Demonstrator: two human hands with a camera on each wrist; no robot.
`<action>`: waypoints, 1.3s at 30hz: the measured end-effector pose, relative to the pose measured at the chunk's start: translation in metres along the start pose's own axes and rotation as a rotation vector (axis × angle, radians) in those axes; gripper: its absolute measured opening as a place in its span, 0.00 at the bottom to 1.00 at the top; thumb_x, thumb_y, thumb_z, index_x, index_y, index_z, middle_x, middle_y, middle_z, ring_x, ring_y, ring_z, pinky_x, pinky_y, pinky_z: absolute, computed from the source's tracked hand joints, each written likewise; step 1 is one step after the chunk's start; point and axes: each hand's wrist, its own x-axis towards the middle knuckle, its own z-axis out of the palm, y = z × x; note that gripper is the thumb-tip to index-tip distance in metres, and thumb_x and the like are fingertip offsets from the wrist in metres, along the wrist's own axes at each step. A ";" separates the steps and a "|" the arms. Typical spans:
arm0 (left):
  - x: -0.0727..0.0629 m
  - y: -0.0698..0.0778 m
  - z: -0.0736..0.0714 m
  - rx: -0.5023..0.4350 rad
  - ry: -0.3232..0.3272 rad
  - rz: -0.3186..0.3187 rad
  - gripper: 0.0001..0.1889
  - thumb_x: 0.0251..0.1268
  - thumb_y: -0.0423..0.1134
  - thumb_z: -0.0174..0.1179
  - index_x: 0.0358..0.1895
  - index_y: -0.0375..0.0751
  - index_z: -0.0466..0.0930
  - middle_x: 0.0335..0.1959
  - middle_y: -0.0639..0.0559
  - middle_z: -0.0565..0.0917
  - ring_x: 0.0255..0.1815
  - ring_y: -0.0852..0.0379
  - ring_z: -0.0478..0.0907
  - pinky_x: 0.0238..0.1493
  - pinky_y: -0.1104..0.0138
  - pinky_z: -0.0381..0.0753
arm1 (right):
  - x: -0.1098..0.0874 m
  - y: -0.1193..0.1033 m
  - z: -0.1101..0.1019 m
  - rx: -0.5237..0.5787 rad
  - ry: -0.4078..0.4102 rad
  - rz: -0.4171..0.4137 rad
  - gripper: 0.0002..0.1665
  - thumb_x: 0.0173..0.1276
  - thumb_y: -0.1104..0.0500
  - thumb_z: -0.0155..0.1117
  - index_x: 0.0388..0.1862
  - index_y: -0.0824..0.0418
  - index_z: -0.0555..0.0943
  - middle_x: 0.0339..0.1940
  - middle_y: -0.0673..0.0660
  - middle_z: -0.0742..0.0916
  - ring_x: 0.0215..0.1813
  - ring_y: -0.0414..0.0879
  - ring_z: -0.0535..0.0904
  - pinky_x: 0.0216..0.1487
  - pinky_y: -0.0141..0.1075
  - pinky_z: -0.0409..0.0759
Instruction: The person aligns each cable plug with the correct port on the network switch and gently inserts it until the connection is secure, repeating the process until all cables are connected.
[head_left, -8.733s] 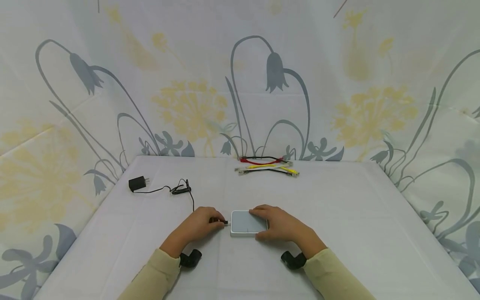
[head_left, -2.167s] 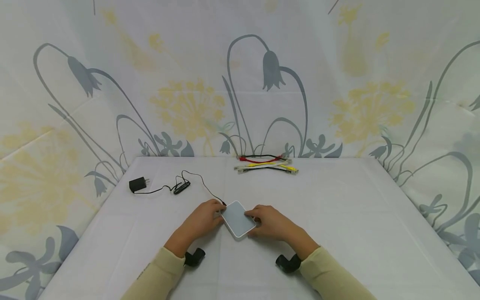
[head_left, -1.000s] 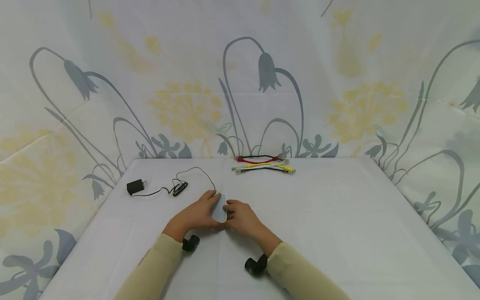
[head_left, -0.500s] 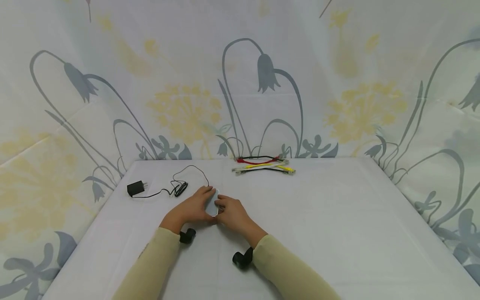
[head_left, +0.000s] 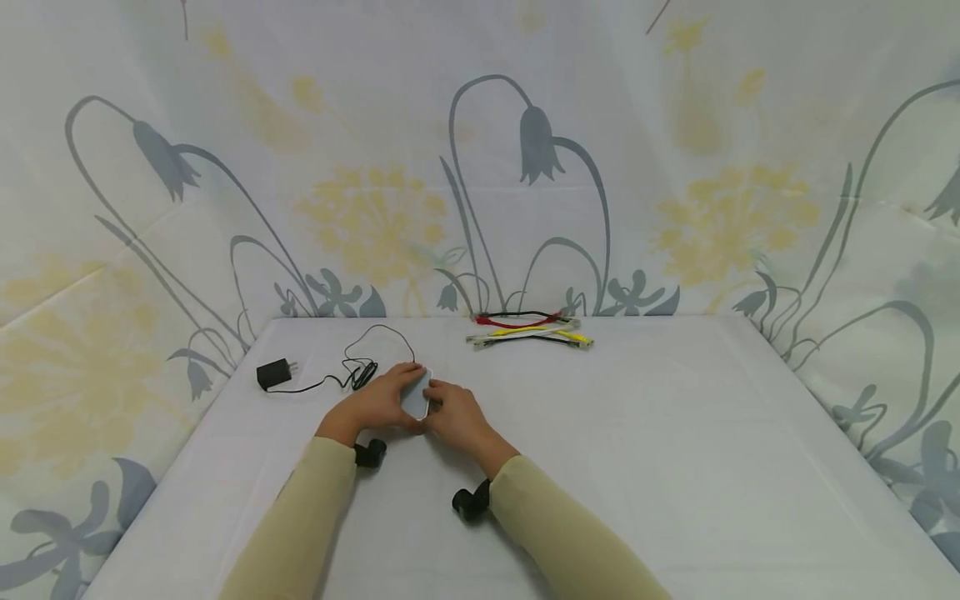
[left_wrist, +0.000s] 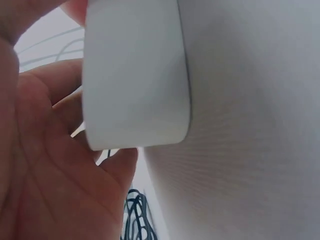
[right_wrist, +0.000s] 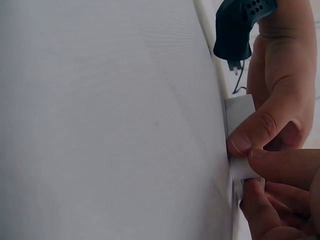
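as the left hand (head_left: 381, 398) grips the white box (head_left: 415, 398), its long axis seemingly runs from thumb to fingertips; the right hand (head_left: 456, 417) pinches its near right corner, beside that thumb

backdrop (head_left: 637, 175): pale cloth, grey-and-yellow flower print | table (head_left: 675, 450): white-covered | light: soft
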 end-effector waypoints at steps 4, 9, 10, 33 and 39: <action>0.003 -0.004 0.001 -0.038 0.009 0.000 0.53 0.42 0.47 0.75 0.75 0.41 0.57 0.77 0.44 0.55 0.77 0.41 0.52 0.71 0.47 0.60 | 0.004 0.001 0.000 0.003 0.002 0.008 0.30 0.57 0.61 0.70 0.60 0.63 0.80 0.67 0.58 0.78 0.70 0.56 0.71 0.69 0.46 0.68; 0.003 -0.008 0.003 -0.074 0.017 0.005 0.53 0.43 0.46 0.75 0.76 0.41 0.56 0.78 0.44 0.54 0.78 0.41 0.50 0.71 0.47 0.60 | 0.004 0.001 0.000 0.011 0.001 0.012 0.30 0.57 0.60 0.70 0.61 0.63 0.79 0.68 0.57 0.77 0.71 0.54 0.71 0.69 0.45 0.68; 0.003 -0.009 0.003 -0.070 0.020 0.008 0.53 0.43 0.46 0.75 0.76 0.40 0.56 0.78 0.44 0.54 0.78 0.41 0.50 0.71 0.47 0.60 | 0.005 0.001 0.000 0.012 -0.003 0.011 0.30 0.58 0.60 0.71 0.61 0.63 0.79 0.68 0.57 0.77 0.71 0.54 0.70 0.69 0.45 0.68; 0.000 -0.011 0.007 -0.133 0.025 -0.022 0.55 0.42 0.43 0.75 0.77 0.41 0.53 0.79 0.43 0.48 0.80 0.39 0.39 0.70 0.45 0.58 | 0.010 0.020 -0.035 -0.039 -0.075 -0.010 0.20 0.67 0.60 0.60 0.58 0.57 0.81 0.61 0.55 0.82 0.56 0.51 0.82 0.57 0.44 0.78; 0.000 -0.009 0.007 -0.123 0.025 -0.007 0.54 0.43 0.44 0.74 0.76 0.40 0.53 0.79 0.43 0.49 0.80 0.39 0.40 0.70 0.45 0.58 | 0.018 0.029 -0.043 -0.072 -0.066 0.008 0.20 0.67 0.60 0.61 0.58 0.57 0.81 0.61 0.55 0.82 0.65 0.51 0.76 0.66 0.46 0.71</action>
